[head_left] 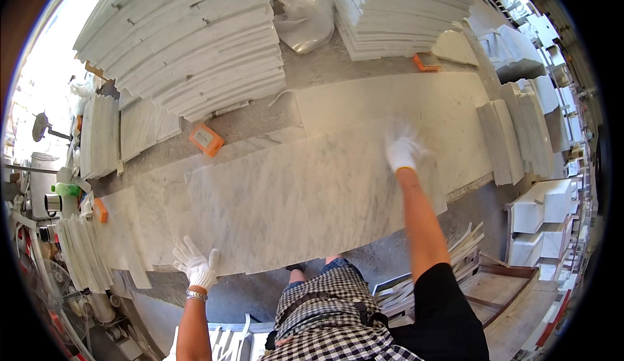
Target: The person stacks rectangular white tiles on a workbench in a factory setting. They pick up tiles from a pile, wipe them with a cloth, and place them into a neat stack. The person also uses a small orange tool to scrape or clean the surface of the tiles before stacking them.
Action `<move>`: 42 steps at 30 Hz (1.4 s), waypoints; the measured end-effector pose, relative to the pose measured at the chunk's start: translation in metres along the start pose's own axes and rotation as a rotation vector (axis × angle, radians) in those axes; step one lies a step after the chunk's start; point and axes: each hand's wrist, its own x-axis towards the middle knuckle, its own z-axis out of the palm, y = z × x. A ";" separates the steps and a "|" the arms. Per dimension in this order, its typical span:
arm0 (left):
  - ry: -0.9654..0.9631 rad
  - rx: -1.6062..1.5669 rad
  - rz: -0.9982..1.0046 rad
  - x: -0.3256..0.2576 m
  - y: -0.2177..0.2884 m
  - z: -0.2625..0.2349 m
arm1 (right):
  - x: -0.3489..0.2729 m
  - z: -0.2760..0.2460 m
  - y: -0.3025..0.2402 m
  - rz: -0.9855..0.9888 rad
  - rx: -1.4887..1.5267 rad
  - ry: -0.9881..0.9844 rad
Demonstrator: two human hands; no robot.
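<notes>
A long grey-veined white marble slab [299, 198] lies flat in front of me, on top of other pale slabs. My left hand [196, 267], in a white knit glove, is at the slab's near left edge with its fingers spread. My right hand [404, 151], gloved in white with an orange cuff, is over the right part of the slab. Motion smears its fingers, so their pose and anything in them cannot be made out. A paler slab [383, 97] shows beyond the veined one.
Tall stacks of marble pieces [195, 42] [403, 10] stand at the back, with a clear plastic bag [302, 10] between them. Orange box-shaped items [207, 140] [426, 63] lie beyond the slabs. More marble pieces [500, 141] lean at the right. A fan [62, 289] stands at the lower left.
</notes>
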 end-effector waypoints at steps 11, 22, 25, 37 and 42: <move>-0.113 0.182 -0.006 0.004 0.005 -0.016 | -0.270 0.002 -0.107 -1.672 0.519 -0.549; -0.070 0.032 -0.001 -0.008 -0.014 -0.047 | -0.019 -0.010 0.070 -0.030 0.422 -0.192; -0.169 0.018 0.009 -0.004 -0.027 -0.045 | -0.070 -0.008 0.022 0.082 -0.133 0.173; 0.008 -0.051 0.229 0.015 -0.092 0.004 | -0.308 -0.053 -0.322 -1.223 0.283 0.015; 0.010 -0.257 0.290 0.001 -0.153 0.010 | -0.354 -0.048 -0.327 -1.525 0.107 -0.135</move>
